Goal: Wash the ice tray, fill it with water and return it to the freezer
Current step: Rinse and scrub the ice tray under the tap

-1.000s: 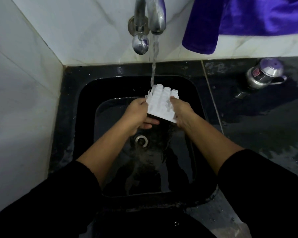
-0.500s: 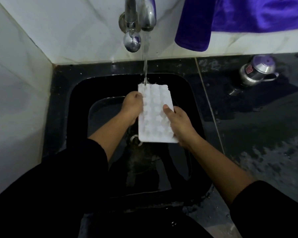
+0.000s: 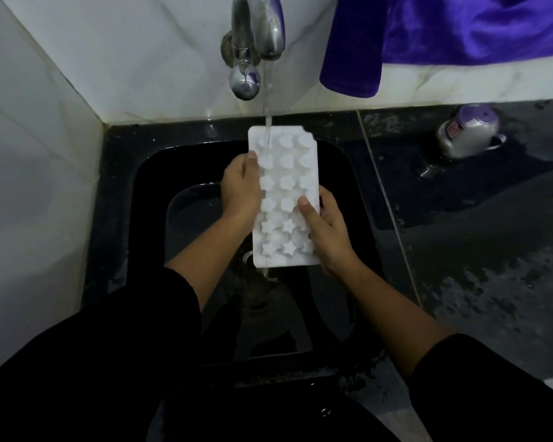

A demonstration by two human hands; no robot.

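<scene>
A white ice tray (image 3: 284, 173) with star and heart shaped cells is held lengthwise over the black sink (image 3: 147, 193), cells facing up. My left hand (image 3: 240, 189) grips its left long edge, thumb on top. My right hand (image 3: 328, 237) grips the right edge nearer me, thumb lying across the cells. Water from the steel tap (image 3: 259, 36) falls in a thin stream onto the tray's far left cells and runs off the near end into the sink.
White tiled walls stand at the left and back. A purple cloth (image 3: 428, 36) hangs over the ledge at the upper right. A steel mug (image 3: 466, 135) with a purple lid lies on the wet black counter (image 3: 476, 234) to the right.
The tray was turned from tilted bottom-up to flat with its cells up, then raised toward the tap. The stream now hits its far end and my hands sit along its long edges.
</scene>
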